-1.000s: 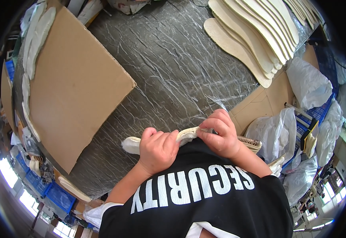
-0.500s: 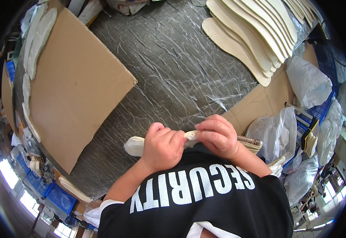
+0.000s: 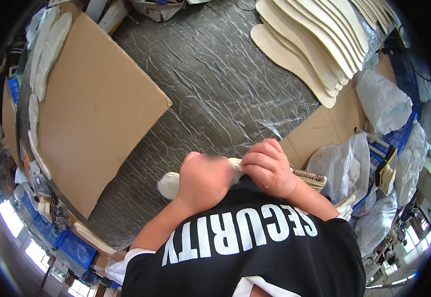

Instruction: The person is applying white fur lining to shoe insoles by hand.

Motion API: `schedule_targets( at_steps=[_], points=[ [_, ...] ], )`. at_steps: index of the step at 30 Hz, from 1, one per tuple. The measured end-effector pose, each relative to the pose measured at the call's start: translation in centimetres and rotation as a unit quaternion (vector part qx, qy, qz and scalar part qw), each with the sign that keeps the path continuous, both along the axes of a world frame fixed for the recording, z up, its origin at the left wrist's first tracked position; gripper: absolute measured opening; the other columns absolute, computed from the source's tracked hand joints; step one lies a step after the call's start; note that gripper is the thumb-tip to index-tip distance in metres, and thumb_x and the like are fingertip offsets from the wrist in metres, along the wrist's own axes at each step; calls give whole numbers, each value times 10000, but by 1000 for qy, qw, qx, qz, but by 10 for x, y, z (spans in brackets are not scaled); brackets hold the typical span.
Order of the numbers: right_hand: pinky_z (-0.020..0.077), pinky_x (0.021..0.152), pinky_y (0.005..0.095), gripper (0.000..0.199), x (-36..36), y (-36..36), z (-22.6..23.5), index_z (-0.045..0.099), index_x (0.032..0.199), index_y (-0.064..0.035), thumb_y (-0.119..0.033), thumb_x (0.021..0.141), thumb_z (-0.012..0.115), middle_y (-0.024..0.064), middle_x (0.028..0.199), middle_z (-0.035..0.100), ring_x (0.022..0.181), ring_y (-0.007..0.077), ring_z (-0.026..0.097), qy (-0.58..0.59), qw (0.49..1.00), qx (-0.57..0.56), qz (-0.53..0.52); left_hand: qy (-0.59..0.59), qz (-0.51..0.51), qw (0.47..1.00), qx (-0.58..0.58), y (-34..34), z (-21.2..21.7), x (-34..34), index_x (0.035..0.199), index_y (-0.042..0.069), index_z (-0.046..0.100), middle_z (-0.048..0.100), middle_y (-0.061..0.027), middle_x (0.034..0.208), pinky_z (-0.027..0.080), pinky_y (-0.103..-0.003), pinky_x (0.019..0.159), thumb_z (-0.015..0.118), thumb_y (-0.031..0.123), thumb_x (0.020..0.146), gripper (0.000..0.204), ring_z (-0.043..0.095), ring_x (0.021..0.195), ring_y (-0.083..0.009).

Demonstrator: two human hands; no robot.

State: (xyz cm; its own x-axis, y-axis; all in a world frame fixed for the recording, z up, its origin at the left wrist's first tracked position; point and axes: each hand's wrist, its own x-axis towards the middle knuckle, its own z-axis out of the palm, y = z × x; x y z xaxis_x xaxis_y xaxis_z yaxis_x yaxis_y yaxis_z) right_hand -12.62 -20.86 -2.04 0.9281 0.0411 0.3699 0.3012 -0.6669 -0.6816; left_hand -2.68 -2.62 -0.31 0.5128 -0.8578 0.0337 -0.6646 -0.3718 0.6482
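The item in hand is a cream insole with a fleecy edge (image 3: 168, 185), located at the near edge of the desk (image 3: 210, 74), close against the black shirt (image 3: 255, 232). The left hand (image 3: 205, 179) has its grip closed around the middle of the insole; the rounded left end protrudes beyond it. The right hand (image 3: 269, 171) has its grip pinched, thumb and fingertips together at the insole's right part. The two hands are near each other, a short stretch of insole showing between them. The left hand hides the middle portion, and part of that hand is blurred.

Surroundings: wrinkled clear film covers the dark desk. A large cardboard sheet (image 3: 101, 109) occupies its left side, well apart from the hands, with pale padded pieces (image 3: 52, 57) along its outer edge. At the far right, a fanned stack of cream insoles (image 3: 314, 44) lies overlapping. Just beside the right wrist is a ribbed brown-and-cream object (image 3: 310, 179), kind unclear, partly behind the forearm. Translucent plastic bags (image 3: 339, 161) and a blue crate (image 3: 406, 131) crowd the right side; another blue bin (image 3: 77, 247) stands at lower left.
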Motion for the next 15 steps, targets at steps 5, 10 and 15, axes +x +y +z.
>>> schedule_targets(
  at_steps=[5,10,15],
  points=[
    [444,818,379,162,-3,2,-10,636,813,-89,-141,661,654,1,946,647,912,196,608,-38,996,-76,39,58,46,997,25,0,-11,-5,787,63,622,600,-96,602,449,-399,639,655,68,804,37,586,552,-301],
    [400,802,401,176,1,4,-13,544,820,-118,-100,711,681,-7,916,653,842,181,612,11,998,-51,-21,52,47,997,20,2,-12,-1,776,64,621,605,-102,607,454,-398,648,678,98,814,77,581,547,-305],
    [374,782,409,309,1,4,-19,492,884,-123,14,756,737,-2,864,656,726,191,595,80,986,138,-48,70,-49,995,-54,9,-10,4,787,77,576,563,-42,585,433,-368,658,734,210,824,210,566,535,-241]
  ],
)
